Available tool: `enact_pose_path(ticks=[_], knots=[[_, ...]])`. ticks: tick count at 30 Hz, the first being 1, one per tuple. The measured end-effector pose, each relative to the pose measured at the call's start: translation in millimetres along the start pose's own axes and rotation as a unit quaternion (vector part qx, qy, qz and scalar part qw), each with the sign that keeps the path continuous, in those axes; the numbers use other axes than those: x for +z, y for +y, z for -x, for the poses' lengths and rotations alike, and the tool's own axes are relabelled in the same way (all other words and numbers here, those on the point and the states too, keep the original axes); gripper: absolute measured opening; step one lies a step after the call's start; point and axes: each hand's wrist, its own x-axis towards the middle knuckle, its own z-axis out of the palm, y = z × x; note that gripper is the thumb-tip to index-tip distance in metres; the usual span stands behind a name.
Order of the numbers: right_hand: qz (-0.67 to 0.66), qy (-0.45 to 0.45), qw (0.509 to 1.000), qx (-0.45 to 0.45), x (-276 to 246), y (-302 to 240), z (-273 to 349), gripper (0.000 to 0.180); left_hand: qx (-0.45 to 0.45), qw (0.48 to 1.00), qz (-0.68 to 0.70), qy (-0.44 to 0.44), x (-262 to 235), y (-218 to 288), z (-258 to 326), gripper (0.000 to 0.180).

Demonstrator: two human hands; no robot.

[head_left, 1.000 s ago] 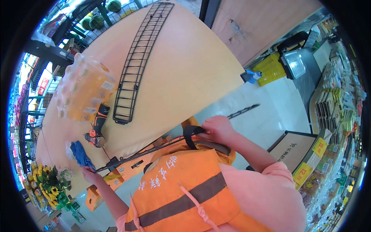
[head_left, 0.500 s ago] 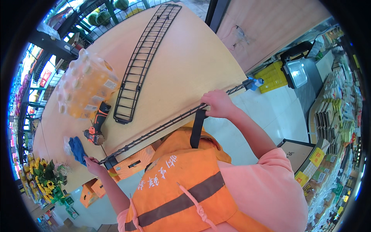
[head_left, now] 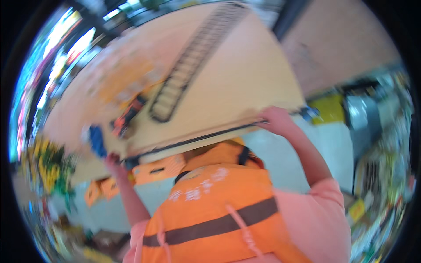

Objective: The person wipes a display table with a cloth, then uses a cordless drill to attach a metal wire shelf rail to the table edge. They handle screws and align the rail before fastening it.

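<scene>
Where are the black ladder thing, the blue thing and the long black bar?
black ladder rack [head_left: 193, 65], head view, middle rungs.
blue thing [head_left: 97, 140], head view, its middle.
long black bar [head_left: 197, 139], head view, mid-length.

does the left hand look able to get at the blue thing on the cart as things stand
Probably yes: the left hand grips the near edge of the tan cart deck just below the blue thing, with nothing visible between them, though the picture is blurred.

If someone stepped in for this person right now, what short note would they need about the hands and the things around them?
Left hand: at the lower left corner of the tan board, by a blue thing; the blur hides its grip.
Right hand: on the board's near edge, at the long dark bar along it.
On the board: a black ladder-like rack, a blurred yellow bundle, an orange-and-black tool.
Done and left: cannot tell.
</scene>
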Motion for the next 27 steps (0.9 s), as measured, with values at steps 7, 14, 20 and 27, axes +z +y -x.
enact_pose_path(ticks=[7,14,20,27], knots=[[0.032,-0.029,0.998,0.045,-2,-23,6,0.013,-0.031,0.974,0.199,-0.101,-11,-16,27,0.042],[0.028,-0.048,0.998,0.019,1,13,-7,0.012,0.013,0.991,0.105,-0.076,3,0,70,0.025],[0.022,-0.133,0.990,0.049,-2,28,-20,0.020,-0.086,0.968,0.235,-0.031,3,-9,73,0.026],[0.023,-0.169,0.978,0.120,-12,23,-29,0.023,-0.057,0.980,0.173,-0.076,-6,-16,67,0.026]])
